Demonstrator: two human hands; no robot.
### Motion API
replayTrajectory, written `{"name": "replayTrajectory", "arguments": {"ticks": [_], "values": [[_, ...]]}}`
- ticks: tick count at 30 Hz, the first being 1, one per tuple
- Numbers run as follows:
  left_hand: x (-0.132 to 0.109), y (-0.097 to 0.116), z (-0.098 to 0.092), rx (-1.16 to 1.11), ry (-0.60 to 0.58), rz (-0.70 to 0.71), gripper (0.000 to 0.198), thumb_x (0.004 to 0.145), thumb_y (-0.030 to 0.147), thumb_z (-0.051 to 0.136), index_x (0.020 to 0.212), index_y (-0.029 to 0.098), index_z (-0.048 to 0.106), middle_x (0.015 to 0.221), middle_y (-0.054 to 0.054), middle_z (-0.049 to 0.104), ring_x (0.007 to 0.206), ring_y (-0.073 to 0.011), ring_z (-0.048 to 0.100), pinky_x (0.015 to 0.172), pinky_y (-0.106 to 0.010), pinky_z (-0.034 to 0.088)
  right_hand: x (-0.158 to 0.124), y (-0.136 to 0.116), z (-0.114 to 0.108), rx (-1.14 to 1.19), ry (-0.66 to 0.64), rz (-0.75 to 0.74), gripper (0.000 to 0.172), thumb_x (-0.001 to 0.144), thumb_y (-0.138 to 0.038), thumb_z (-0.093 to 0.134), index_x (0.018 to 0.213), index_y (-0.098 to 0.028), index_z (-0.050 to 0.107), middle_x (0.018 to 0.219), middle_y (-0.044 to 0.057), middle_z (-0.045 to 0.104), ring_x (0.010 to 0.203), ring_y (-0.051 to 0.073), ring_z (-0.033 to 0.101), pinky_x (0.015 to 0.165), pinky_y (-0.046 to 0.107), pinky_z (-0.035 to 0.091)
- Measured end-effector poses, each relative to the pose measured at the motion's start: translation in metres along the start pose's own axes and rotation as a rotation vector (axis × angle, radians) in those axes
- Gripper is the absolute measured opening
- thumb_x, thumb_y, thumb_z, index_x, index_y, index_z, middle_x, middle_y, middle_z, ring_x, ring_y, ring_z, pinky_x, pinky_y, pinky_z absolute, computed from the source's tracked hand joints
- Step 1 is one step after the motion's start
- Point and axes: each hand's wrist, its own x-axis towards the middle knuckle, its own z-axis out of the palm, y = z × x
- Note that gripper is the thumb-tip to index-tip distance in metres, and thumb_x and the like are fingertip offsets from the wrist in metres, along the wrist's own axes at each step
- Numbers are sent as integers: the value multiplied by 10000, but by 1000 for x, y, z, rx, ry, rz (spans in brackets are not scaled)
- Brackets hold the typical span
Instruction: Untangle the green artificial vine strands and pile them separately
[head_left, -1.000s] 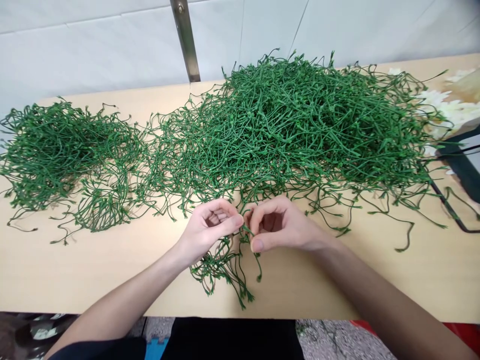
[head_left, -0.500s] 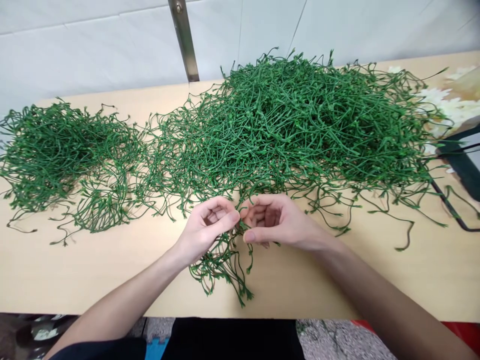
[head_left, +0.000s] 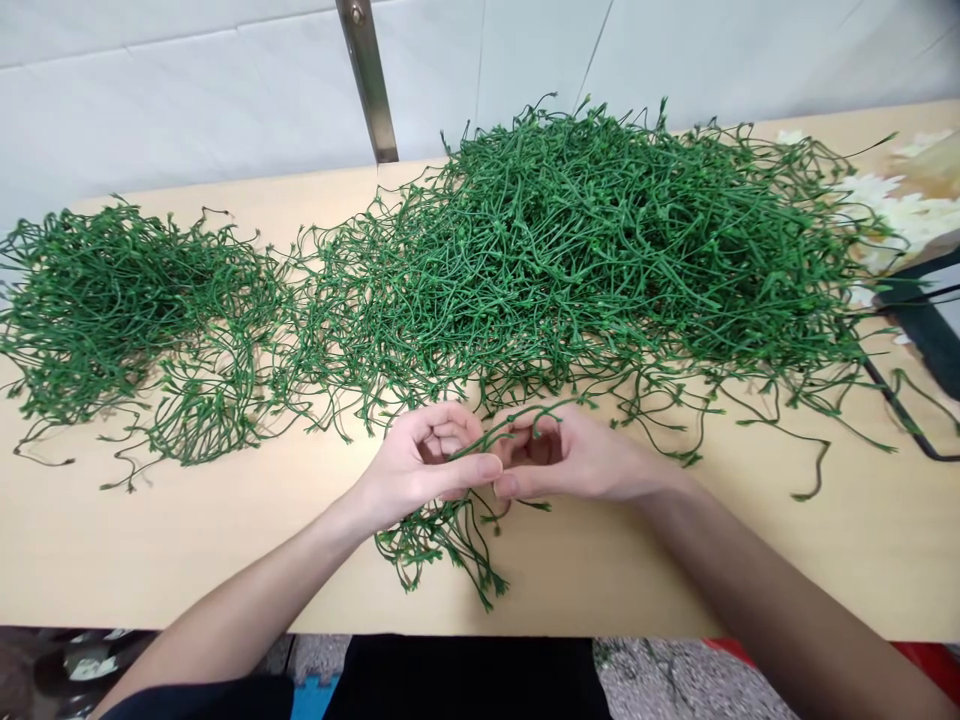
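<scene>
My left hand and my right hand meet thumb to thumb above the near part of the table. Each is curled into a pinch. A thin green plastic flower stem runs slantwise from my left fingers up across the top of my right hand. Other stems poke out below the fingertips, and the exact grip point is hidden. Under my left hand lies a small loose bunch of green stems, spreading toward the table's front edge.
Behind my hands rises a big tangled heap of green stems. A smaller heap sits at the left. White artificial flowers and a black frame are at the right. A metal bracket stands against the wall.
Both hands have lowered slightly and their thumbs have come together. A green stem now stretches upward to the right across my hands, where only short pieces showed before.
</scene>
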Motion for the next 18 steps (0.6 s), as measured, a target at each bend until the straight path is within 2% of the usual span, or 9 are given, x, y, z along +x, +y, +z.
{"name": "replayTrajectory", "arguments": {"ticks": [4,7,9,13,16,18], "values": [[-1,-1,-1,19,-17,-37,366,636,335,849,738,146,554,558,82,441,417,-22,395,358,-132,312,-4,-6,-2,-65,-12,32,244,626,-189,848,772,-142,658,637,-35,669,565,65,591,518,162,435],[-1,-2,-2,31,1,-44,385,620,347,857,739,151,547,549,96,397,405,-19,376,355,-133,297,-5,-12,-2,-101,-48,58,177,672,-210,825,732,-142,673,581,-43,638,506,52,540,477,161,399],[-1,-2,-2,35,18,-46,403,619,379,855,752,155,549,564,93,402,408,-20,387,355,-132,295,-6,-14,-1,-95,-47,45,190,687,-229,823,692,-142,655,569,-49,612,502,48,524,485,164,403],[-1,1,-2,52,-1,-65,425,657,473,820,750,155,553,572,69,476,428,-25,400,368,-131,305,-5,-9,1,1,-14,-31,238,703,-297,827,764,-151,650,689,-38,650,610,58,599,599,175,483],[-1,4,0,93,-48,-66,451,701,540,767,715,145,552,537,41,531,427,-33,402,389,-145,319,-5,-5,2,71,-70,-25,222,776,-320,776,825,-143,652,790,11,711,734,94,677,731,222,543],[-1,5,1,146,-66,-74,481,710,577,742,677,142,540,509,32,535,422,-41,414,397,-156,326,-6,-5,2,85,-128,1,206,816,-310,743,828,-133,638,788,32,725,690,100,685,701,232,555]]}}
